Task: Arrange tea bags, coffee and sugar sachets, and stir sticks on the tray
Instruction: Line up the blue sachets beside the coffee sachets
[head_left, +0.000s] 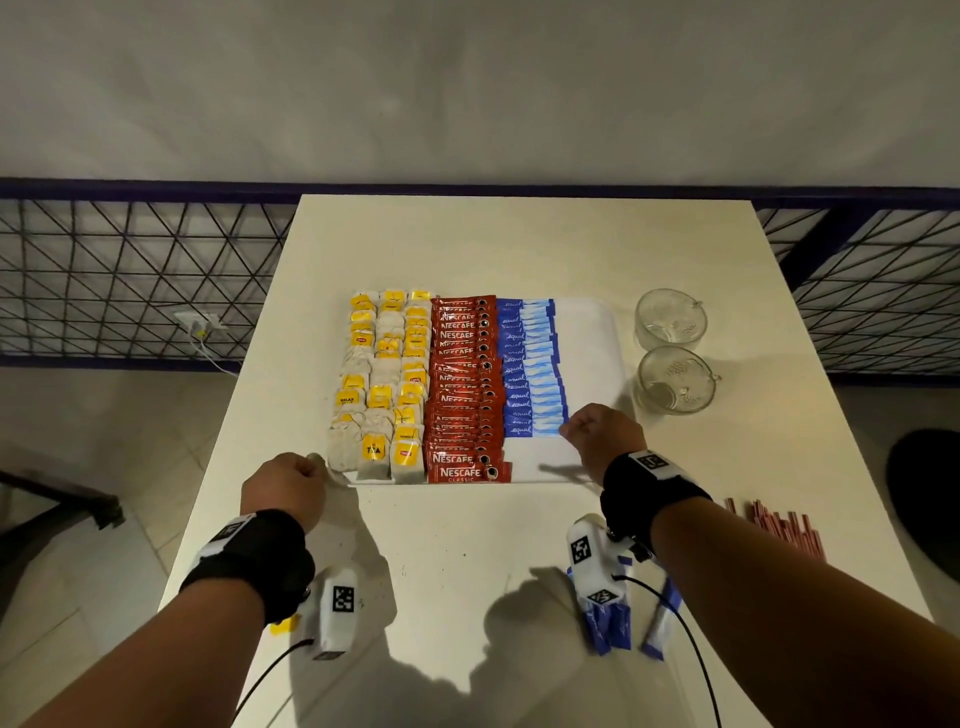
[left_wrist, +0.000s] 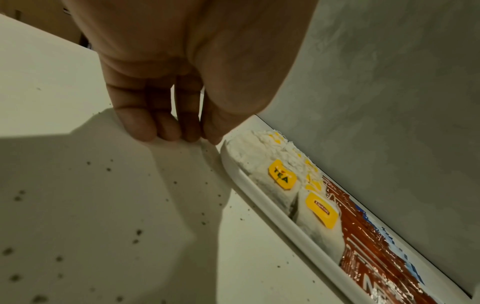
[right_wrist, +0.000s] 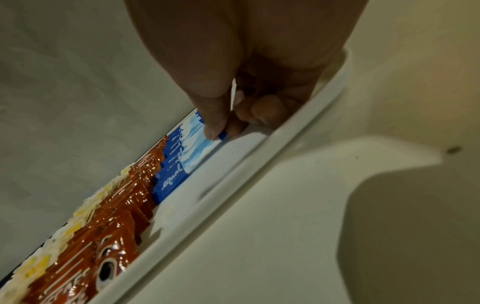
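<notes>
While your left hand (head_left: 284, 486) grips the white plastic tray's (head_left: 592, 332) seven o'clock corner, your right hand (head_left: 602, 435) pinches the nearest blue paper sugar sachet (right_wrist: 222, 136).

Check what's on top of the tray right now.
On the white tray: tea bags left, red coffee sachets in the middle, blue sugar sachets beside them. The right hand pinches the nearest sugar sachet. Overlapping rows hide lower sachets; no stir sticks there.

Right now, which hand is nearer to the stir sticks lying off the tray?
Right. The right hand pinches a blue sugar sachet on the tray, with the stir sticks just beyond that forearm. The left hand is at the tray's opposite near corner.
</notes>
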